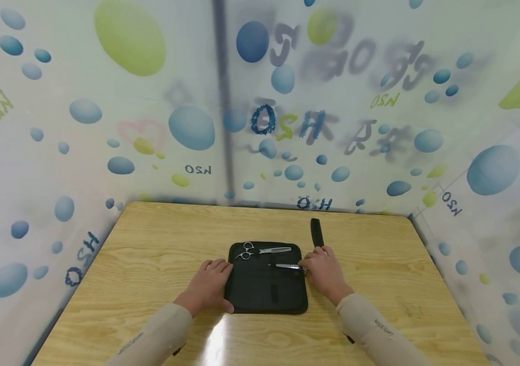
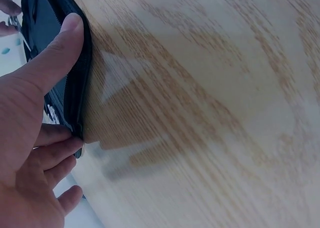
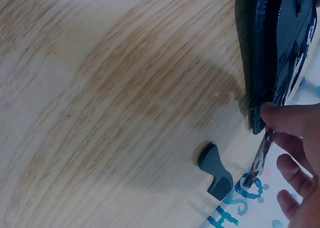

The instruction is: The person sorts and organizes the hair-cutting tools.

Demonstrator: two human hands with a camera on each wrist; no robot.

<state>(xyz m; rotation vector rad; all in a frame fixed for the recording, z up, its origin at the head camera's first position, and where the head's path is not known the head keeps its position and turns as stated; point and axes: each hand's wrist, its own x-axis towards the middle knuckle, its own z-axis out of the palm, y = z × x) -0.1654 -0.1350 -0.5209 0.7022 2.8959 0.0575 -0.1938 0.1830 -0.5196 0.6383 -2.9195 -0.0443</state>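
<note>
A black zippered case (image 1: 266, 292) lies flat on the wooden table. My left hand (image 1: 209, 284) grips its left side, the thumb on the rim near the front corner and the fingers farther back, as the left wrist view (image 2: 45, 112) also shows. At the case's right edge my right hand (image 1: 326, 269) pinches silver scissors (image 1: 287, 266) by the handle end, the blades pointing left over the case. Part of that handle (image 3: 259, 160) sticks out past the fingers in the right wrist view. Thinning scissors (image 1: 275, 250) lie across the upper part of the case.
A black comb (image 1: 316, 231) lies on the table (image 1: 163, 229) just beyond my right hand. Patterned walls (image 1: 195, 127) with blue and green spots enclose the table's back and sides.
</note>
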